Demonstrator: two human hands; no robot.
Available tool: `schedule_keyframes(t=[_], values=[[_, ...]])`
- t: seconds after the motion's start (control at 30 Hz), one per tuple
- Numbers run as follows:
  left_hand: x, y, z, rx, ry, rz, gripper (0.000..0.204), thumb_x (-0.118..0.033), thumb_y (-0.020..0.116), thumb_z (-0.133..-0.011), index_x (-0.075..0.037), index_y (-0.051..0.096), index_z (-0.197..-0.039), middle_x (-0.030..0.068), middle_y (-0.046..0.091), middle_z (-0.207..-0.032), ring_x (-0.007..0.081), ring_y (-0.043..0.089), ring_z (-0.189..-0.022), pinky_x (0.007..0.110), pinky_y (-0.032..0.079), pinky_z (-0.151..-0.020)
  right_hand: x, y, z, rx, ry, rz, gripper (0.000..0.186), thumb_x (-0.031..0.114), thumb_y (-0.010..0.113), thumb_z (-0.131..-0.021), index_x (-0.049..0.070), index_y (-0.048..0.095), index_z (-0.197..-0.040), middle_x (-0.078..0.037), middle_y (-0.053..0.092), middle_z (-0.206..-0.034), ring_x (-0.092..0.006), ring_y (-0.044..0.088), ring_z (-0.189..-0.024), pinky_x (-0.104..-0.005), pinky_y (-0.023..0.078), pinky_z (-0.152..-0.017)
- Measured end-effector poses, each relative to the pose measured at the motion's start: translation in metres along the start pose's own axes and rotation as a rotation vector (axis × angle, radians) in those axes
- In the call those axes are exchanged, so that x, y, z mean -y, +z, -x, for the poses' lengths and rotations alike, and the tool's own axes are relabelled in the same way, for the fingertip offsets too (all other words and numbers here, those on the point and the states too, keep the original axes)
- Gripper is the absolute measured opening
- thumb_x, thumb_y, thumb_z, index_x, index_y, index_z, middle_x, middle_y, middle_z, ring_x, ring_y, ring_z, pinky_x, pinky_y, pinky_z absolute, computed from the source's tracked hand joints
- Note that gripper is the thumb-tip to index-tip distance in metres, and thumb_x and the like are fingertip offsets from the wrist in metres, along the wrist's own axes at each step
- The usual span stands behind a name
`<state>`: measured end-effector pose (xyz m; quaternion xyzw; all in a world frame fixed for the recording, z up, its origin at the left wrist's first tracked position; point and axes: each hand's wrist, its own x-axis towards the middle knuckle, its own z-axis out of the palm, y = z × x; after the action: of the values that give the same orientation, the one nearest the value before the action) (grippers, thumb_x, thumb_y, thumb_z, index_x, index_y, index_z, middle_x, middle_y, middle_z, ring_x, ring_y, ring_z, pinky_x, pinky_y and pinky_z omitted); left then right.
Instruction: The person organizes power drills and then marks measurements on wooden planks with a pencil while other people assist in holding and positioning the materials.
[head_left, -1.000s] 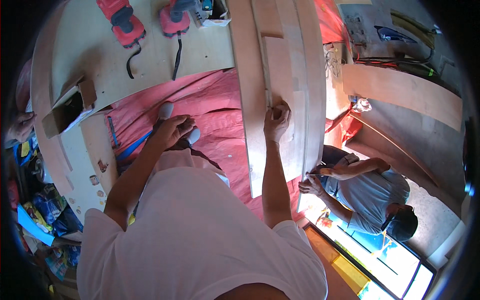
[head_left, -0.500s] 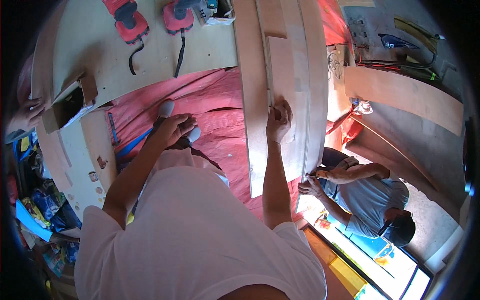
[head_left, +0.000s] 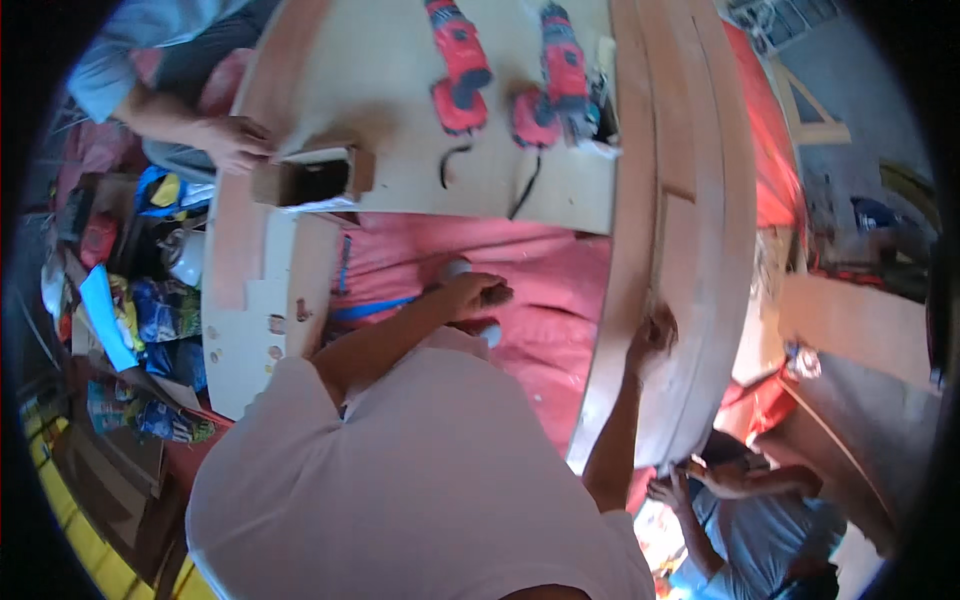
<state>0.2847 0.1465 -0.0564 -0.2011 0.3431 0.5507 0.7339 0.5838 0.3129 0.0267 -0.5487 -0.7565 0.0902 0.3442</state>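
My left hand [head_left: 478,295] hangs over the red sheet, apart from the boards. Its fingers are loosely bent, partly in shadow, with nothing visible in them. My right hand [head_left: 655,335] is at the long wooden panel [head_left: 625,270] on the right, its fingers pinched together beside the end of a thin strip. Whatever they hold is too small and blurred to make out. A shorter wooden piece [head_left: 677,240] lies on the panel, just beyond this hand.
Two red cordless drills [head_left: 462,60] [head_left: 565,75] lie on the pale board [head_left: 380,60] ahead, near an open cardboard box [head_left: 320,180]. One co-worker's hand [head_left: 235,143] rests at the far left edge. Another co-worker [head_left: 770,520] is at the panel's near right end.
My view has swung left, so the boards and drills sit farther right and more of the far-left co-worker shows. My right hand remains at the panel, its fingers still pinched.
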Motion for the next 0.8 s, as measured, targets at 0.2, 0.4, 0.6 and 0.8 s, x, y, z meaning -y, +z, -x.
schedule_keyframes(t=[0.2, 0.4, 0.6, 0.8], values=[[-0.061, 0.02, 0.036, 0.133, 0.232, -0.055, 0.022, -0.016, 0.049, -0.092, 0.004, 0.055, -0.101, 0.0175, 0.061, -0.101, 0.0284, 0.06, -0.097, 0.04, 0.05, -0.088, -0.006, 0.002, 0.001, -0.05, 0.13, -0.143, 0.011, 0.007, 0.064, -0.08, 0.002, 0.056, -0.086, -0.014, 0.062, -0.102, -0.0258, 0.06, -0.091, -0.0344, 0.048, -0.081], [-0.13, 0.018, 0.064, 0.072, 0.571, -0.044, 0.019, -0.014, 0.052, -0.09, 0.001, 0.057, -0.101, 0.0129, 0.062, -0.096, 0.0235, 0.061, -0.09, 0.036, 0.051, -0.086, -0.007, 0.007, 0.009, -0.059, 0.282, -0.664, 0.011, 0.006, 0.059, -0.086, 0.001, 0.05, -0.09, -0.015, 0.061, -0.098, -0.0191, 0.058, -0.093, -0.0296, 0.047, -0.081], [-0.201, 0.002, 0.166, -0.379, 1.157, -0.59, 0.031, -0.029, 0.049, -0.093, 0.0, 0.06, -0.094, 0.0052, 0.063, -0.084, 0.0127, 0.061, -0.073, 0.028, 0.05, -0.069, 0.052, 0.036, 0.053, 0.148, 0.323, -1.124, 0.012, -0.003, 0.058, -0.084, 0.0, 0.053, -0.095, -0.013, 0.062, -0.088, -0.0161, 0.061, -0.083, -0.0264, 0.05, -0.076], [-0.232, -0.081, 0.185, -1.399, 1.459, -1.485, 0.047, -0.034, 0.061, -0.083, -0.002, 0.053, -0.116, 0.0235, 0.059, -0.105, 0.0412, 0.055, -0.097, 0.043, 0.044, -0.084, 0.108, 0.055, 0.06, 0.397, 0.369, -1.019, 0.012, -0.005, 0.059, -0.082, 0.0, 0.056, -0.092, -0.01, 0.065, -0.083, -0.0153, 0.064, -0.077, -0.0273, 0.051, -0.073]])
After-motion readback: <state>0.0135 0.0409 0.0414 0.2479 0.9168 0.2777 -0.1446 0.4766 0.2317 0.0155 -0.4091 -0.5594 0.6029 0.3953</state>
